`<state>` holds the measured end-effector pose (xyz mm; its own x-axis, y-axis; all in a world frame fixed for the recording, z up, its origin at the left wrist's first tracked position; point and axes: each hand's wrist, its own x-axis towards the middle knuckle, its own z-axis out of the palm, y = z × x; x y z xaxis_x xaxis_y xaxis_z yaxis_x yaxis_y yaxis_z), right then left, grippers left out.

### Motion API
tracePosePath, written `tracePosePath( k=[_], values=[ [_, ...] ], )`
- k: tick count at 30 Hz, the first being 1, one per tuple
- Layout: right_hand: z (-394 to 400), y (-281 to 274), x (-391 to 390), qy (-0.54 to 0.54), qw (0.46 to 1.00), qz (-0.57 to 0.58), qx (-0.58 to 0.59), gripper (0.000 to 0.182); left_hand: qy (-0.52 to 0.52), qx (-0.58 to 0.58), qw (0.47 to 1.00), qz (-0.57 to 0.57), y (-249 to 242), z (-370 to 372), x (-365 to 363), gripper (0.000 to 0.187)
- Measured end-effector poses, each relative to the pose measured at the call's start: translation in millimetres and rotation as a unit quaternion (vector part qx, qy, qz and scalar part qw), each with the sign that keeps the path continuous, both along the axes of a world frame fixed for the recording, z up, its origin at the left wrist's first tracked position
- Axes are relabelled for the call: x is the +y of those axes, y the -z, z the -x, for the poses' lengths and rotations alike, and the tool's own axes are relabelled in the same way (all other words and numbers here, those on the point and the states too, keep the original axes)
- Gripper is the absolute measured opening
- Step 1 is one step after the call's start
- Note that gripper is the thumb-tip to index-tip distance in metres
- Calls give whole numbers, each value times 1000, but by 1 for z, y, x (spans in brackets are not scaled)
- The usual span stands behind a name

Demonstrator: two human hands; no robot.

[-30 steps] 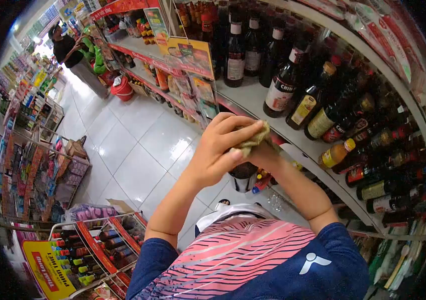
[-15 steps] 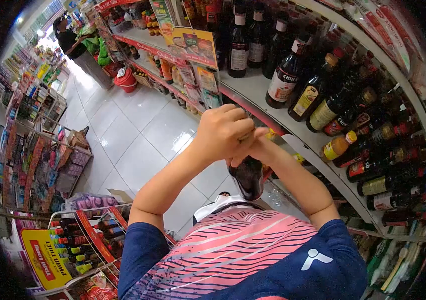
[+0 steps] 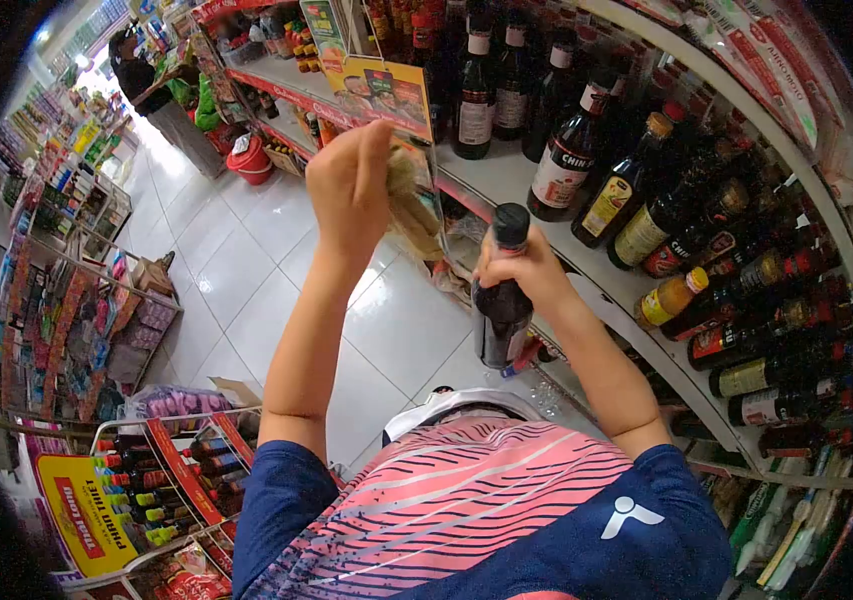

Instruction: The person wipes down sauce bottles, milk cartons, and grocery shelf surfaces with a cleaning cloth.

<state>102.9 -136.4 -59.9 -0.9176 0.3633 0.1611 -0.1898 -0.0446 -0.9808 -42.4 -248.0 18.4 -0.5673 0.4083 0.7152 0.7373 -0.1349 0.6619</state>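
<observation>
My right hand [image 3: 531,268] is wrapped round the neck of a dark bottle [image 3: 502,325] with a black cap, held upright in front of my shirt. To its left, raised higher, my left hand [image 3: 351,185] is closed on a greenish-brown cloth [image 3: 414,212] that hangs down on its right side. The cloth is apart from the bottle. Beside my right hand, a shelf [image 3: 506,190] bears dark sauce bottles, among them one with a white and red label [image 3: 560,175] and a small yellow-capped bottle [image 3: 666,300].
A person [image 3: 151,95] stands in the aisle at the upper left, near a red lidded bucket [image 3: 249,160]. A rack with a yellow sign [image 3: 86,515] holds small bottles at the lower left. Packed shelves [image 3: 76,300] line the left side above a tiled floor [image 3: 246,270].
My hands were together over the bottle and are now apart. My left hand has moved left and up, and the cloth now shows in it. The bottle's black cap has come into view.
</observation>
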Motion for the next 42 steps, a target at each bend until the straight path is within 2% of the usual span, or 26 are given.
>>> tracePosePath(
  k=[1, 3, 5, 7, 9, 11, 14, 17, 18, 19, 21, 23, 24, 25, 27, 28, 30, 31, 33, 34, 35, 37, 38, 40, 41, 42],
  values=[
    [-1, -2, -1, 0, 1000, -1, -1, 8, 41, -79, 996, -9, 18, 6, -2, 27],
    [-4, -9, -4, 106, 994, -11, 8, 7, 79, -15, 997, 9, 67, -16, 8, 22],
    [-7, -12, -7, 123, 992, -18, 20, 8, 150, -36, 988, 23, 91, -64, 24, 23],
    [-13, -21, -13, 231, 970, 1, 76, 9, 191, -176, 964, -64, 109, -86, 28, 26],
    [-19, -26, -16, 234, 961, 74, 125, 13, 180, -116, 975, -66, 119, -76, 38, 31],
    [-25, -35, -19, 288, 943, 1, 168, 14, 218, -185, 958, 0, 133, -69, 34, 33],
    [-39, -48, -20, 271, 933, -26, 236, 22, 209, -241, 947, 43, 202, -51, 37, 43],
    [-52, -64, -24, 219, 931, -38, 289, 27, 156, -317, 935, 25, 215, -62, 32, 45],
    [-57, -65, -24, 188, 931, -46, 308, 27, 211, -512, 831, -57, 200, -70, 30, 47],
    [-62, -67, -21, 158, 930, -53, 326, 28, 257, -676, 677, -134, 184, -75, 30, 50],
    [-71, -76, -15, 89, 923, -155, 341, 29, 301, -689, 645, -132, 161, -71, 23, 56],
    [-78, -84, -8, 45, 928, -153, 336, 30, 471, -686, 535, -145, 137, -64, 18, 62],
    [-78, -87, -3, -33, 922, -184, 339, 29, 465, -701, 528, -115, 124, -62, 15, 62],
    [-77, -90, 2, -111, 910, -212, 340, 28, 463, -702, 528, -116, 135, -57, 11, 62],
    [-71, -83, 3, -149, 882, -245, 373, 34, 502, -647, 545, -179, 164, -47, 8, 60],
    [-67, -75, -4, 2, 887, -189, 420, 38, 425, -663, 583, -203, 154, -52, 5, 57],
    [-59, -70, -21, 268, 847, -61, 455, 40, 385, -633, 624, -248, 153, -47, -3, 55],
    [-60, -70, -20, 416, 846, -41, 330, 30, 358, -621, 648, -258, 150, -44, -9, 54],
    [-53, -71, -17, 465, 851, 67, 234, 18, 286, -529, 742, -295, 147, -39, -14, 54],
    [-53, -65, -11, 420, 860, 136, 256, 16, 319, -521, 727, -312, 131, -43, -21, 53],
    [-54, -57, -3, 373, 861, 202, 281, 15, 299, -602, 655, -345, 114, -52, -28, 52],
    [-56, -53, 3, 331, 856, 240, 316, 15, 323, -531, 726, -295, 112, -53, -31, 49],
    [-57, -54, 3, 315, 861, 235, 322, 14, 328, -536, 722, -289, 112, -53, -33, 49],
    [-57, -56, -1, 292, 866, 224, 339, 17, 221, -587, 760, -169, 110, -52, -38, 45],
    [-57, -57, -2, 296, 865, 222, 340, 17, 224, -588, 759, -167, 105, -52, -41, 45],
    [-57, -59, -3, 316, 868, 203, 323, 19, 199, -533, 815, -106, 98, -53, -44, 44]
  ],
)
